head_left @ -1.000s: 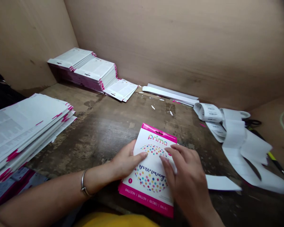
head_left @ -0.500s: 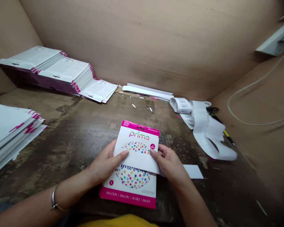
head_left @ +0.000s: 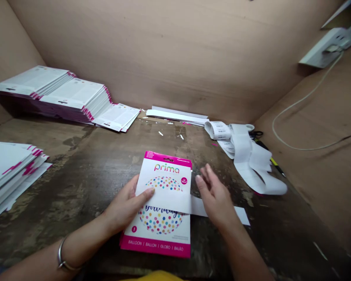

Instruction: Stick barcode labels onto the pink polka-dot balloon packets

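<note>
My left hand (head_left: 131,203) grips a small stack of pink-and-white balloon packets (head_left: 163,230) by its left side, thumb on the front. The top packet reads "prima" and shows a dotted balloon. Across its middle lies a white paper strip (head_left: 199,205), covering part of the print; its free end runs out to the right, passing under my right hand. My right hand (head_left: 215,195) is off the packets, just right of them, fingers stretched and holding nothing. Whether it touches the strip I cannot tell.
Stacks of packets (head_left: 73,93) lean along the back left, and another pile (head_left: 11,168) lies at the left edge. White paper strips (head_left: 178,116) lie by the back wall. At right are a curled label roll (head_left: 242,152), black scissors (head_left: 256,134), a yellow-black cutter (head_left: 276,166) and a socket with cable (head_left: 324,48).
My right hand has let go of the packets' right edge and moved slightly right, its fingers opening. More of the strip now shows. My left hand keeps its hold; the view has shifted a little.
</note>
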Motion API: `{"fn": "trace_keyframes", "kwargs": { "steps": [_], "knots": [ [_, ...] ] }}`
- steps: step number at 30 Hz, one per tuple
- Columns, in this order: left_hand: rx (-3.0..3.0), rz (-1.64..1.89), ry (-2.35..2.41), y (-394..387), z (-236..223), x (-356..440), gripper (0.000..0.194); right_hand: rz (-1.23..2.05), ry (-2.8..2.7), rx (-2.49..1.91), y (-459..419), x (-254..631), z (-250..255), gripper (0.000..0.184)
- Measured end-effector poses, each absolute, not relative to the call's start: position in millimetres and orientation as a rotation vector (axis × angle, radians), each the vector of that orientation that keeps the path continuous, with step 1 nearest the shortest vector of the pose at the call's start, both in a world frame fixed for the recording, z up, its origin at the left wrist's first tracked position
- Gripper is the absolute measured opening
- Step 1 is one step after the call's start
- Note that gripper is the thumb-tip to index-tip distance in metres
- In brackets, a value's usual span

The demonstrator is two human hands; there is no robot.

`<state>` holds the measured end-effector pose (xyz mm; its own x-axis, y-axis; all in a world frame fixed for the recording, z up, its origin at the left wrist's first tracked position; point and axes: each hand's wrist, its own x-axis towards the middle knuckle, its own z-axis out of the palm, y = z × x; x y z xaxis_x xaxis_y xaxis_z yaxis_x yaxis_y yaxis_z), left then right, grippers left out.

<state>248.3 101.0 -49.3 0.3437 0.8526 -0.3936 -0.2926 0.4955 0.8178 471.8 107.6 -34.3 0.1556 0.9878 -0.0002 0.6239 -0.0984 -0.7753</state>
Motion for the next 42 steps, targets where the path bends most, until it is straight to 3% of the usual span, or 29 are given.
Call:
{"fn": "trace_keyframes", "kwargs": {
  "steps": [3,7,12,14,16,18,20,24,29,32,35,38,42],
  "knots": [
    [0.743,0.833,0.944,99,-51,250,0.052,0.997,-1.532,-1.701,104,449,-34,0.062],
    [0.758,0.834,0.957,100,-52,250,0.05,0.791,-1.68,-1.837,102,432,-32,0.072],
    [0.763,0.85,0.93,102,-51,250,0.046,0.994,-1.719,-1.69,110,455,-36,0.056],
    [0.761,0.865,0.927,102,-51,250,0.046,0.842,-1.756,-1.744,114,469,-34,0.061],
    [0.754,0.879,0.935,103,-52,249,0.046,0.413,-1.852,-1.816,114,479,-27,0.06],
    [0.747,0.893,0.953,103,-52,249,0.047,-0.061,-1.912,-1.732,108,478,-19,0.046],
    [0.741,0.914,0.978,104,-51,250,0.048,-0.308,-1.963,-1.497,94,465,-14,0.035],
    [0.767,0.985,1.02,102,-47,252,0.051,-0.28,-2.331,-1.085,64,422,-30,0.035],
    [0.77,1.057,1.029,94,-41,254,0.053,-0.293,-2.322,-1.339,54,406,-65,0.038],
    [0.742,1.069,1.006,91,-40,254,0.054,-0.173,-2.169,-1.481,55,412,-69,0.045],
    [0.706,1.066,0.985,92,-40,252,0.054,0.153,-1.896,-1.63,57,417,-60,0.054],
    [0.688,1.061,0.97,94,-40,250,0.055,0.812,-1.467,-1.622,66,422,-45,0.055],
    [0.663,1.026,0.921,95,-39,248,0.058,1.699,-0.886,-1.211,79,432,-25,0.045]
  ]
}}
